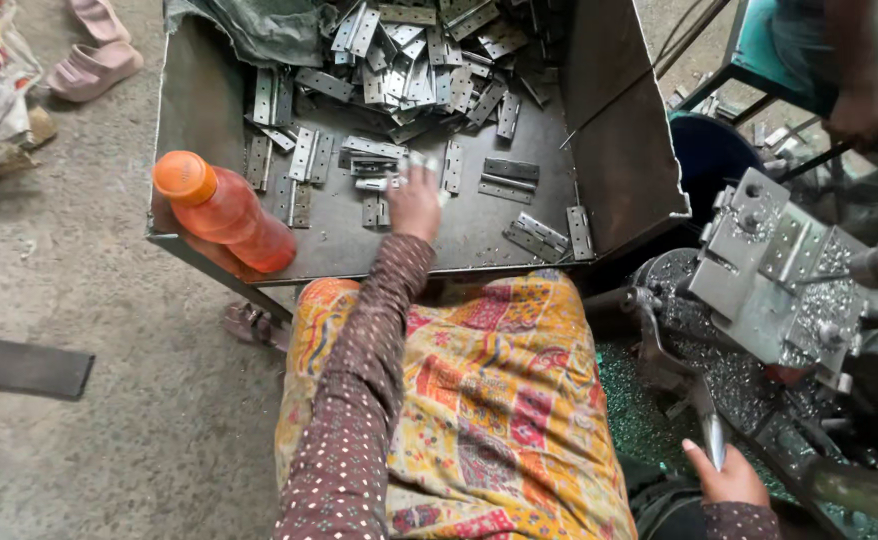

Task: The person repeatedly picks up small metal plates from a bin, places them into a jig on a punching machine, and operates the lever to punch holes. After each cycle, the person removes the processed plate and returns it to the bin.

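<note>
Left hand (416,203) motion-blurred at the fingertips; whether it grips the small hinge (377,184) beneath cannot be told; right hand (727,478) partly cut by the bottom edge, its fingers wrapped round a lever handle (711,432) whose lower end is hidden; hinge pile (429,50) cropped at the top edge; co-worker's hand (867,115) visible, the body cut off at top right; sandals (94,65) clipped at the top edge.

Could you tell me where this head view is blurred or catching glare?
Head view: the left hand is motion-blurred over the hinges; even daylight, soft shadows; faint sheen on the orange bottle; the right hand on the lever looks sharp.
</note>
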